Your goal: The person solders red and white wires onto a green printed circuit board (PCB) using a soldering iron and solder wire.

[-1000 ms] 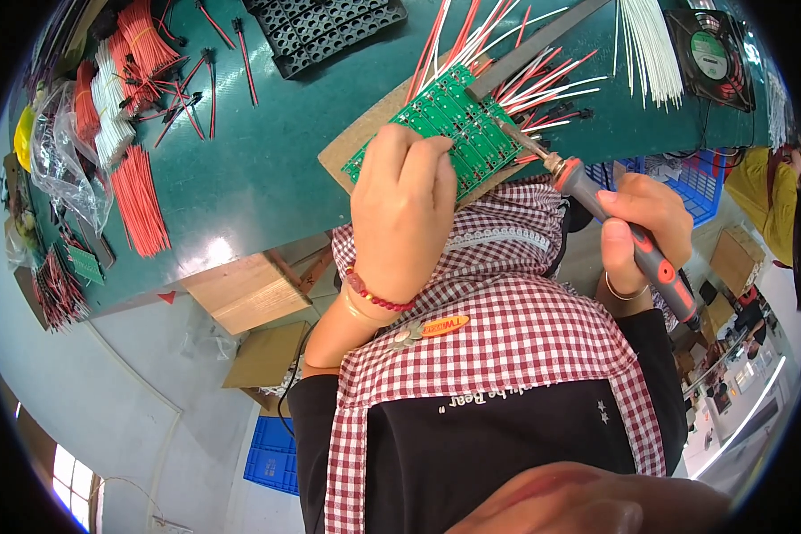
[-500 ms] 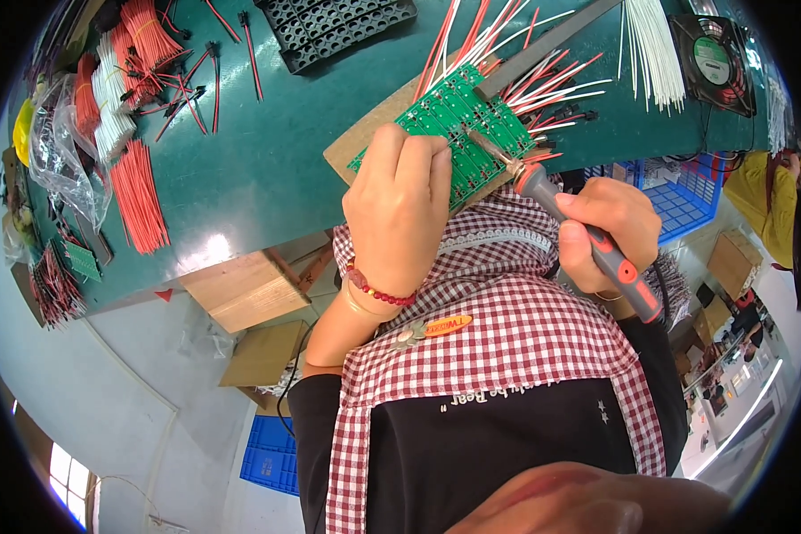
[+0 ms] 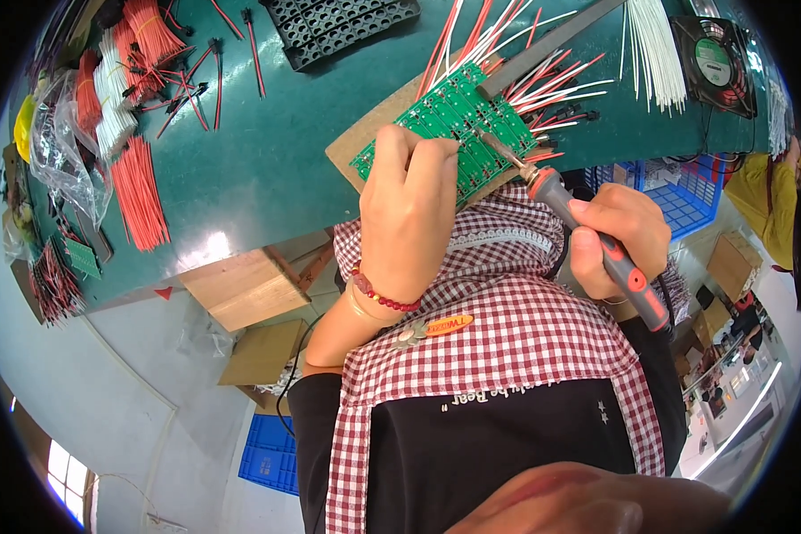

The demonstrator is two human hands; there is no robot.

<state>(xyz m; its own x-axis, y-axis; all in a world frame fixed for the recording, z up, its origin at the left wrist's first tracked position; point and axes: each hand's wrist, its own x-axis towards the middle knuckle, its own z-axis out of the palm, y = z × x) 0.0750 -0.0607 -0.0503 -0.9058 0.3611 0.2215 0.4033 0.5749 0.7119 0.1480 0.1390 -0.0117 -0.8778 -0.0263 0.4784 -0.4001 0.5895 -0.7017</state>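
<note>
- Board (image 3: 467, 116), on a card (image 3: 347, 144) on the tabletop (image 3: 267, 160): soldering looks in hand; the next move seems to call for a steady tip
- Its long axis slants from lower left to upper right
- Iron (image 3: 556, 198) points up and left across it, tip at or just over it
- Right hand (image 3: 627, 231): fingers clamped on the handle
- Left hand (image 3: 407, 200): fingers bunched at the board; cannot tell if they pinch anything

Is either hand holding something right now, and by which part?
The right hand holds a soldering iron by its grey-and-red handle. The left hand is over the green circuit board; whether it grips anything cannot be told.
</note>
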